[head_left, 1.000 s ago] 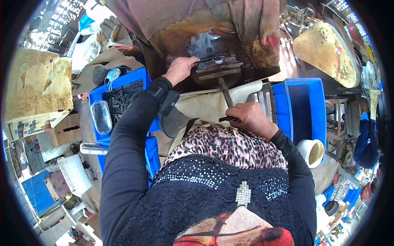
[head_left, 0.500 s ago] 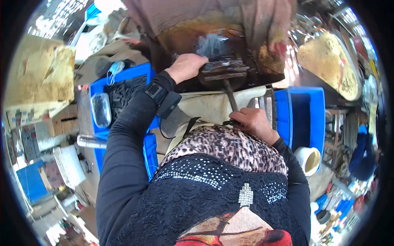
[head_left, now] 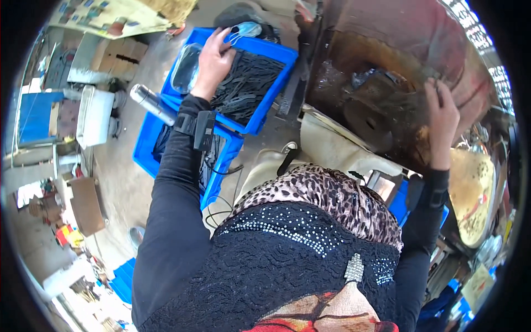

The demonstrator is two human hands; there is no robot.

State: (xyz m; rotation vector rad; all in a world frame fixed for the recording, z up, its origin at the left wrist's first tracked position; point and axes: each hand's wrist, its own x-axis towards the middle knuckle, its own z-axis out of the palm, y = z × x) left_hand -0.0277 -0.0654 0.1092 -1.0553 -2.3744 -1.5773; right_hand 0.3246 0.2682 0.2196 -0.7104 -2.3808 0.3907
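Observation:
My left hand [head_left: 214,63] is over a blue bin [head_left: 287,55] holding many dark, flat metal strips [head_left: 249,83]. Its fingers are apart and nothing shows in them. A clear plastic tub [head_left: 186,67] sits beside that hand, and a light-blue face mask [head_left: 247,29] lies at the bin's far edge. My right hand [head_left: 444,119] is raised at the right, by the reddish cloth [head_left: 470,77] that hangs over a wet, brown machine basin [head_left: 337,83]. Its fingers stretch upward, and I see nothing in them. Inside the basin is a dark round disc [head_left: 368,124].
A second blue bin [head_left: 145,152] with dark pieces stands nearer, a silver cylinder [head_left: 148,100] lying across its corner. A pale board [head_left: 351,149] runs along the basin's front. Black cable [head_left: 218,213] loops near my lap. At right is a yellowish, stained slab [head_left: 471,193].
The view has swung left. My left hand has gone from the basin to the bin of strips. My right hand has let go of the tool handle and risen to the right; that tool no longer shows.

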